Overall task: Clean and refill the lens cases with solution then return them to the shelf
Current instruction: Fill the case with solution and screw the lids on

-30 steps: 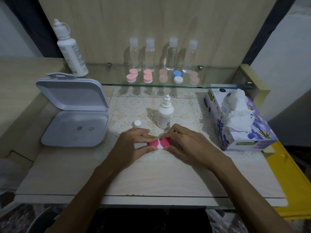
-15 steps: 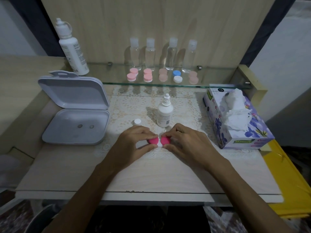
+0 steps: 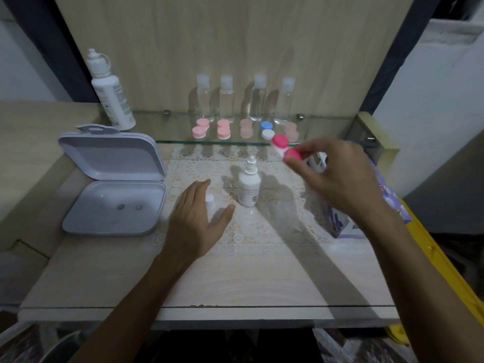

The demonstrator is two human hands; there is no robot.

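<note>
We have just lifted the capped pink lens case off the mat, our right hand pinching it near the glass shelf, left hand spread flat below, so returning begins

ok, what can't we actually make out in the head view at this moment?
- Tissue box: mostly hidden behind the right hand.
- Bright pink lens case: motion-blurred in the right hand's fingers; whether its caps are fully tight cannot be told.
- Small white cap: partly covered by the left hand.
- Label text on the dropper bottle: too small to read.
- Contents of the shelf cases: lids on.
</note>
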